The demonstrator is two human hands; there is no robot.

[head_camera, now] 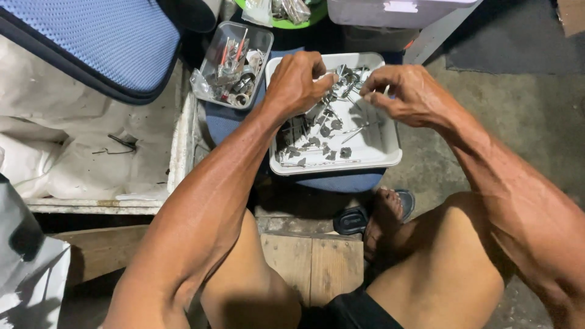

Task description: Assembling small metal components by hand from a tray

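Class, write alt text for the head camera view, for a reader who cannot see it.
Seen from above, a seated person's left hand and right hand meet over a white tray of small metal parts, pinching pieces between the fingertips. A clear tub of more hardware sits beside it, and a sandalled foot rests below.

Makeshift workshop: concrete floor [536,116], trays of metal parts [332,137], wooden bench [314,262].

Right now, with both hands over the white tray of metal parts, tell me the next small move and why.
Probably bring the two hands together above the white tray. The left hand and right hand each seem to pinch a small metal piece, with a narrow gap between them, so closing that gap would likely join them. What each piece is exactly is too small to tell.
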